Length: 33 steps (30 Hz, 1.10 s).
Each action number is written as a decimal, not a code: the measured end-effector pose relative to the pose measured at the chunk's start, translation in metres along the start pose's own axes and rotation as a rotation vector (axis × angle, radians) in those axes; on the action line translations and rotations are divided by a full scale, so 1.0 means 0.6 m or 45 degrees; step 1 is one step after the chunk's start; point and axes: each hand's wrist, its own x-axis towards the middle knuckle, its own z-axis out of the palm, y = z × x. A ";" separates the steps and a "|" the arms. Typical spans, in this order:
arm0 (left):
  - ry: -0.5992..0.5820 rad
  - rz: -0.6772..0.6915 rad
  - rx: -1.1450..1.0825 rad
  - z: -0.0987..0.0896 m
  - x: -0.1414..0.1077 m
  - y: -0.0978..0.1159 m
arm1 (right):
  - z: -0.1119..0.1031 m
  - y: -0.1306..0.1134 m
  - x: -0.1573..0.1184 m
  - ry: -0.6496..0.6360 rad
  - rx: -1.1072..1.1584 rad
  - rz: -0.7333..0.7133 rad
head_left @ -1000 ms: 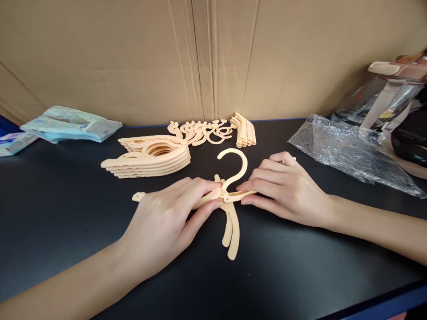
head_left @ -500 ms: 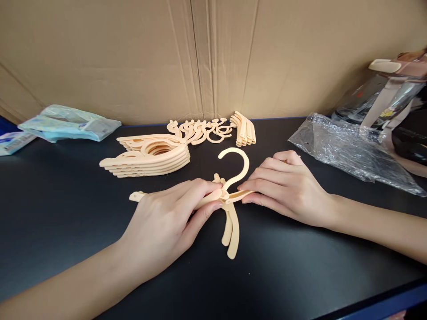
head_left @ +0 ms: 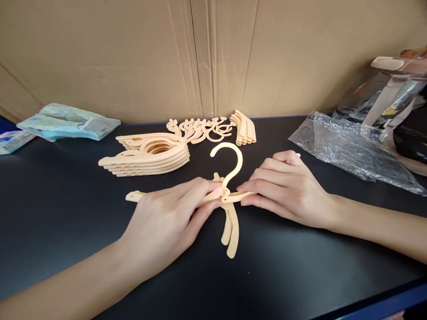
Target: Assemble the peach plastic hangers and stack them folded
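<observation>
A cream plastic folding hanger (head_left: pixel 238 197) lies between my hands, its curved hook (head_left: pixel 237 160) standing up from the middle joint and opening to the left. My left hand (head_left: pixel 170 213) pinches the left arm of the hanger close to the joint; that arm's end sticks out past the hand at the left. The right arm is gripped by my right hand (head_left: pixel 287 191), with a small tip showing beyond its knuckles. Loose curved cream pieces (head_left: pixel 233 233) lie under the joint, partly hidden by it.
Behind my left hand is a stack of cream hanger parts (head_left: pixel 150 162). Farther back lie several small hooks (head_left: pixel 198 130) and short arms (head_left: pixel 245 128). Blue packets (head_left: pixel 66 124) lie at the left; clear plastic wrap (head_left: pixel 350 151) and a bottle (head_left: pixel 383 98) are at the right.
The hook has tilted a little to the left at the joint, and the joint has turned slightly. Both hands keep nearly the same grip and place.
</observation>
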 end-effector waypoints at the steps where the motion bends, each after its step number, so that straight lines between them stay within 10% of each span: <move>1: -0.012 -0.033 -0.007 -0.001 0.000 0.000 | 0.000 0.001 0.000 -0.003 -0.003 0.008; 10: -0.044 -0.392 -0.184 -0.007 0.000 0.007 | 0.003 0.004 -0.003 -0.009 0.025 0.036; 33: -0.222 -0.510 -0.657 -0.003 0.015 -0.001 | 0.003 0.003 -0.001 -0.061 0.013 -0.036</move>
